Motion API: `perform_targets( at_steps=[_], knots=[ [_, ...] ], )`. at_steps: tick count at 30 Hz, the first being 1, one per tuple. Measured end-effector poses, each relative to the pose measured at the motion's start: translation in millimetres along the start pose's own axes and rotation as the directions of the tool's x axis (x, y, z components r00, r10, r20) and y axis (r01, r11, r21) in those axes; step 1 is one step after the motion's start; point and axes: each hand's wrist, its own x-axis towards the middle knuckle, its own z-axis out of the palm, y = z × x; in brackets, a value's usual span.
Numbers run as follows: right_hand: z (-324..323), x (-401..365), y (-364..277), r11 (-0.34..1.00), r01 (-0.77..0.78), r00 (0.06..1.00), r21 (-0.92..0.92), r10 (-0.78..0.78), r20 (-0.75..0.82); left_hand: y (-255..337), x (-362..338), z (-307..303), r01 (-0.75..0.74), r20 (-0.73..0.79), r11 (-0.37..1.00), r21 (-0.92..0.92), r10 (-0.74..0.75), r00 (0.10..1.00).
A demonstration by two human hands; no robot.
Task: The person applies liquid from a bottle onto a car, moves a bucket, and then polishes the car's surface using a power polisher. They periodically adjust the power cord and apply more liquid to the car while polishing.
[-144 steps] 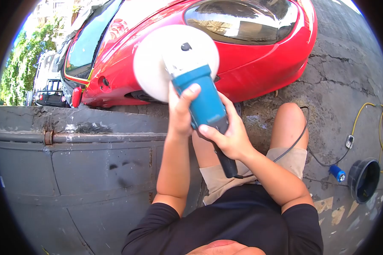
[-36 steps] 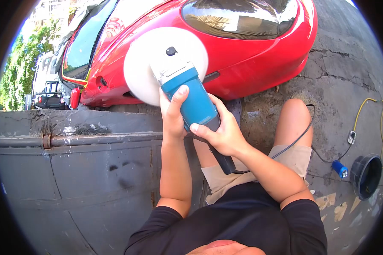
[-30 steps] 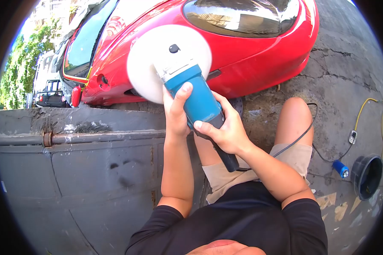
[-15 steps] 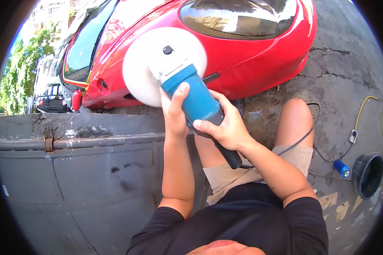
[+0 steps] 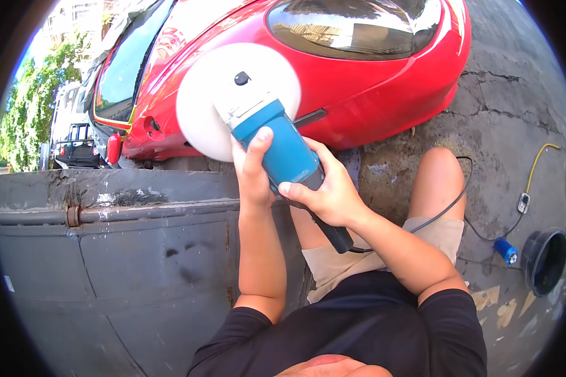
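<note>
A blue and black car polisher (image 5: 286, 144) with a large round white pad (image 5: 201, 103) lies against the red car's side panel (image 5: 245, 38). The pad looks smooth and blurred at its edge. My left hand (image 5: 253, 169) grips the front of the polisher body, thumb on top. Farther back, my right hand (image 5: 327, 188) is wrapped round the body near the black handle (image 5: 333, 232), its thumb across the top. The undersides of both hands' grips are hidden by the tool.
A black cord (image 5: 443, 210) runs from the handle past my knee to a yellow extension cord (image 5: 534, 160). On the right stand a dark bucket (image 5: 527, 261) and a blue can-like item (image 5: 504, 250). A grey metal gate or wall (image 5: 151, 251) is at my left.
The polisher and both hands have shifted slightly left and down over the red panel. Both hands keep their hold.
</note>
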Motion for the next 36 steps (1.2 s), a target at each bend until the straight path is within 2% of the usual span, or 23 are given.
perform_targets(
  at_steps=[3, 7, 10, 15, 17, 20, 23, 24, 25, 28, 31, 36],
  knots=[
    [8, 5, -8, 0.998, 0.004, 1.000, -0.064, -0.006, -0.024, 8, 5, -2, 0.032, -0.027, 0.999, -0.003, -0.032, 0.999],
    [12, 16, -16, 0.999, -0.041, 0.999, -0.002, 0.041, -0.012, 19, 18, -2, 0.024, -0.046, 0.999, 0.041, -0.022, 0.999],
    [10, 15, -16, 1.000, -0.026, 0.999, -0.007, 0.026, -0.034, 17, 18, -3, 0.051, -0.003, 0.999, -0.018, -0.051, 0.999],
    [-2, -14, -4, 0.997, -0.011, 0.998, -0.076, 0.006, -0.066, 0, -9, 3, 0.120, 0.030, 0.989, -0.085, -0.118, 0.993],
    [-6, -33, 0, 0.999, -0.029, 0.997, -0.030, 0.027, -0.071, -9, -22, 12, 0.083, 0.036, 0.997, 0.005, -0.083, 0.996],
    [-14, -51, 10, 1.000, -0.023, 0.997, -0.020, 0.021, -0.073, -25, -36, 16, 0.099, 0.042, 0.995, -0.017, -0.098, 0.994],
    [-13, -44, 4, 0.999, -0.031, 0.998, 0.008, 0.032, -0.059, -29, -28, 9, 0.116, 0.070, 0.985, -0.129, -0.107, 0.992],
    [-10, -38, 5, 0.999, 0.026, 0.998, 0.035, -0.024, -0.056, -16, -25, 12, 0.119, 0.064, 0.987, -0.108, -0.112, 0.992],
    [-7, -31, 2, 0.999, 0.024, 0.998, 0.029, -0.023, -0.051, -9, -19, 15, 0.062, 0.047, 0.998, 0.000, -0.062, 0.997],
    [2, -8, -14, 1.000, 0.015, 0.999, 0.000, -0.015, -0.039, 9, 1, 9, 0.028, 0.021, 0.999, 0.025, -0.029, 0.999],
    [10, 16, -17, 1.000, 0.005, 0.999, -0.004, -0.005, -0.046, 21, 21, 4, 0.004, -0.007, 0.999, 0.036, -0.003, 1.000],
    [12, 29, -29, 0.999, -0.042, 0.999, -0.018, 0.042, -0.028, 22, 39, -6, 0.047, 0.028, 0.999, -0.028, -0.046, 0.999]
  ],
)
